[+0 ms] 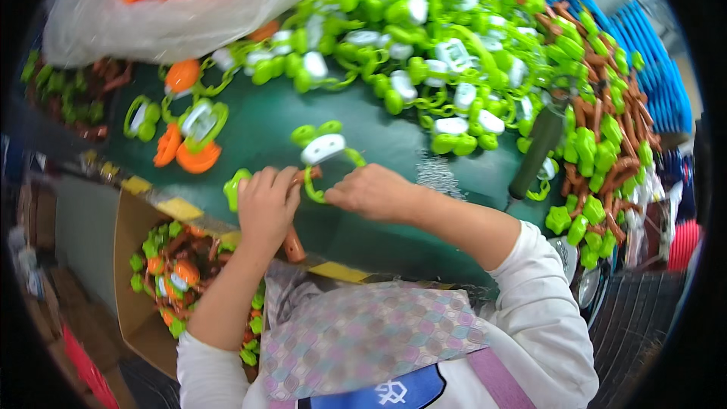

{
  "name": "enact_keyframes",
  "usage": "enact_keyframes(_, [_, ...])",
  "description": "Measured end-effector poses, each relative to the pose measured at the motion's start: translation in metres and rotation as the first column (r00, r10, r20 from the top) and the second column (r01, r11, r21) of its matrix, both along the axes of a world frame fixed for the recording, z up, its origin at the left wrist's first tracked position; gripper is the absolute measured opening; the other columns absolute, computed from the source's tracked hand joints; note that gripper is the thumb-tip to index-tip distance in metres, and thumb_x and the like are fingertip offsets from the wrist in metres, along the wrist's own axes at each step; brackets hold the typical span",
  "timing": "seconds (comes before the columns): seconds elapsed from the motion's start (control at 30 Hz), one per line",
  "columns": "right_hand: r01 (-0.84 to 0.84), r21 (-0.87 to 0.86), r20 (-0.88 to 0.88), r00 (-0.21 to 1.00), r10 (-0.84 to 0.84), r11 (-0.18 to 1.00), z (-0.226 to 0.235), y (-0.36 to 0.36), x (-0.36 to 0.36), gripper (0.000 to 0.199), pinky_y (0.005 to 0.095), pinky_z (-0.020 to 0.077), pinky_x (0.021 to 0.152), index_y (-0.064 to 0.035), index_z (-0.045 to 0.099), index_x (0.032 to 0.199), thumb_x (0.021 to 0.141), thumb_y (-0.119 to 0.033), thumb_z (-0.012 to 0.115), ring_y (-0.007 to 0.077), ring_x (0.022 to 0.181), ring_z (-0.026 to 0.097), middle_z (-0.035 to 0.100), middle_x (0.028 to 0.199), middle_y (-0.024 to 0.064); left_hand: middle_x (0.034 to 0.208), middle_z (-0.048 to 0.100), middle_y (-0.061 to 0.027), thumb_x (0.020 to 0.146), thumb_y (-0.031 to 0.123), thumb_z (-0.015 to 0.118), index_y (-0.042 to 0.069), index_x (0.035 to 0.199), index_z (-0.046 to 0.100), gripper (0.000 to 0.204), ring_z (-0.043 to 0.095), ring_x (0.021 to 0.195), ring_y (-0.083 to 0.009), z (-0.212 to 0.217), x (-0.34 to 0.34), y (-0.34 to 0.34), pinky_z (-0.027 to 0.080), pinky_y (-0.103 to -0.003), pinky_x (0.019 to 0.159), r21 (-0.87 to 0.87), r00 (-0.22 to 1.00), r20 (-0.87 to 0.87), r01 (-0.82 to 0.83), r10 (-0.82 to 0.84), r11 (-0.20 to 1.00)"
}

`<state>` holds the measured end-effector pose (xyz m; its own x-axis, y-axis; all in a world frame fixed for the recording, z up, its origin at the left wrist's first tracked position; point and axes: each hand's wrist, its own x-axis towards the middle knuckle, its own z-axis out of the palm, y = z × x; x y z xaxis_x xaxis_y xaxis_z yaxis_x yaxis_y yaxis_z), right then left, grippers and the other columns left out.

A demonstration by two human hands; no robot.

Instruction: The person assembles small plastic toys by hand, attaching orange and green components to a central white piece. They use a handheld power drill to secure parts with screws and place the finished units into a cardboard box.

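Holding a green-and-white toy (323, 149) over the near part of a green table (261, 117), a person is working with two bare hands. The toy is facing up, with a thin green ring (354, 157) looping below its head. The right hand (371, 193) is pinching the ring's lower side, its fingertips pressed together on it, probably because so slim a hoop is offering little else to grip. The left hand (263, 201) is wrapping around a brown stick (294, 247), fingers together and clamped, seemingly to steady it. One stick end is poking out toward the ring, another below the palm; whether the first is passing through the ring, I cannot tell. A green knob (232, 191) is showing at that hand's outer side.

Farther left, a few toys with orange parts (198, 157) are lying apart from the rest. Beyond, a big heap (454, 53) of green-and-white toys is spreading within arm's reach, perhaps for easy picking. A clear bag (174, 38) is holding orange pieces at the far left, and green and brown pieces (606, 151) are piling up at right, beside a dark-handled tool (539, 148). Below the table's near edge, a carton (142, 288) is catching mixed pieces.
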<state>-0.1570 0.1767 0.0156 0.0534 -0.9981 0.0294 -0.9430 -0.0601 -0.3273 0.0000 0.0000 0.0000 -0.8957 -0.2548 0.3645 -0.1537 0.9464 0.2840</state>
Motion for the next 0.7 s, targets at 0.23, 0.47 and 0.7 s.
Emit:
enact_keyframes(0.23, [0.081,-0.106,0.055,0.996,-0.075,0.991,-0.016,0.012,-0.008,0.012,0.0445,0.0547,0.070,-0.0071,0.063,0.089,0.085,-0.018,0.064,0.0340,0.078,0.068,0.068,0.082,0.0127,0.119,0.058,-0.0206,0.074,0.000,0.072,0.003,0.130,0.053,0.059,0.055,0.109,-0.0410,0.016,-0.014,0.030,0.045,-0.047,0.093,0.185,0.886,-0.049,0.463,-0.462,0.867])
enact_keyframes(0.47, [0.505,-0.778,0.426,0.861,-0.279,0.373,0.081,-0.008,-0.125,0.024,0.0370,0.0543,0.082,-0.0024,0.066,0.108,0.087,-0.012,0.075,0.0266,0.094,0.068,0.070,0.103,0.0126,0.087,0.061,-0.0075,0.072,0.005,0.076,0.008,0.088,0.070,0.018,0.059,0.087,-0.0311,0.005,-0.024,0.021,0.050,-0.043,0.078,0.155,0.885,0.027,0.456,-0.465,0.876])
enact_keyframes(0.7, [0.475,-0.738,0.656,0.340,-0.674,-0.479,0.143,0.011,-0.363,0.038,0.0479,0.0424,0.096,-0.0002,0.050,0.118,0.084,-0.006,0.066,0.0361,0.115,0.051,0.056,0.114,0.0189,0.087,0.063,-0.0059,0.070,0.005,0.077,0.009,0.088,0.071,0.020,0.060,0.085,-0.0299,0.009,-0.029,0.025,0.050,-0.042,0.075,0.191,0.882,0.028,0.458,-0.471,0.868])
